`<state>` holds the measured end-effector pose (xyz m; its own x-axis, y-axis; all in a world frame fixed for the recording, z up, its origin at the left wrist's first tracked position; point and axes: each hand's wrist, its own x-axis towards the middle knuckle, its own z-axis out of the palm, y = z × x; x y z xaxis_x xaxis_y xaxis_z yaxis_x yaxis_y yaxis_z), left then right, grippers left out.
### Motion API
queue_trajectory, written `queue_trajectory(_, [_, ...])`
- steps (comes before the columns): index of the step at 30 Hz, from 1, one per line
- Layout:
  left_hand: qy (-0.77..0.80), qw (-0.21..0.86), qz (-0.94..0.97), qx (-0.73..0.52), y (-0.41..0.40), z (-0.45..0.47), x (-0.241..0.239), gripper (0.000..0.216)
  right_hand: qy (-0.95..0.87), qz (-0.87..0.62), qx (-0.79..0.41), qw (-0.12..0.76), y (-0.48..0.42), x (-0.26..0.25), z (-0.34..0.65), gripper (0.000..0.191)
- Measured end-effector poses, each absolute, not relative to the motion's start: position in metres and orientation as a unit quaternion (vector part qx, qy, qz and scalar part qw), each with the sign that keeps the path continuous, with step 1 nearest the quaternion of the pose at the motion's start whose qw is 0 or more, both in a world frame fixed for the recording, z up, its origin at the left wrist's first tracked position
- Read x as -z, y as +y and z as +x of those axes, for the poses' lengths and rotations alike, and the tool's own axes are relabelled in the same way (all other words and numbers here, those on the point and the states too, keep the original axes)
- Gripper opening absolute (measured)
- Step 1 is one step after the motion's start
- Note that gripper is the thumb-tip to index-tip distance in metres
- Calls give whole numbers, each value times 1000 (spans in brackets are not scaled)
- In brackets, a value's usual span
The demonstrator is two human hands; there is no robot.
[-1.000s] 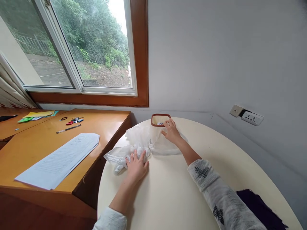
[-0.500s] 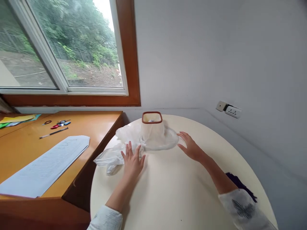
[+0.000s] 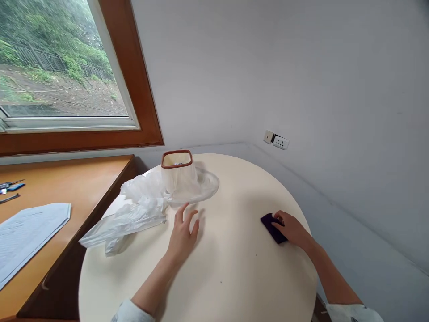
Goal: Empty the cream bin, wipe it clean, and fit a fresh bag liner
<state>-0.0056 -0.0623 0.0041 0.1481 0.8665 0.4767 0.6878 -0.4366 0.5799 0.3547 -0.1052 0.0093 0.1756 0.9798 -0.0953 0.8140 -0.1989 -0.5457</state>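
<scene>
A folded dark purple cloth (image 3: 273,229) lies on the right side of the round table. My right hand (image 3: 291,229) is on its right edge, thumb and fingers closed over the fabric. Farther left, my left hand (image 3: 183,230) hovers low above the tabletop with its fingers spread and nothing in them. Just beyond its fingertips stands a cream bin (image 3: 179,181) with a brown rim and some small contents that I cannot make out. A crumpled, translucent plastic bag (image 3: 142,205) spreads around the bin's base and toward the left edge.
The round cream table (image 3: 231,268) stands against a grey wall with a socket (image 3: 280,142). On the left is a wooden desk (image 3: 90,172) with papers (image 3: 30,232), a pen (image 3: 9,198) and small items near it. A window (image 3: 60,67) is above.
My right hand has moved from beside the plastic bag to the dark cloth and taken hold of it. My left hand has drawn away from the bag. The view has turned right.
</scene>
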Motion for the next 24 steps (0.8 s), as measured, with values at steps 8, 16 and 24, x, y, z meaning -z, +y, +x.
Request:
queue_trajectory(8, [479, 506, 563, -444, -72, 31, -12, 24, -619, -511, -435, 409, -50, -13, 219, 21])
queue_trajectory(16, [408, 622, 429, -512, -66, 18, -14, 31, -532, -373, -605, 460, -46, -1, 154, 26])
queue_trajectory(24, [364, 700, 374, -488, -63, 16, -6, 29, -527, -412, -551, 500, -49, 9, 154, 29])
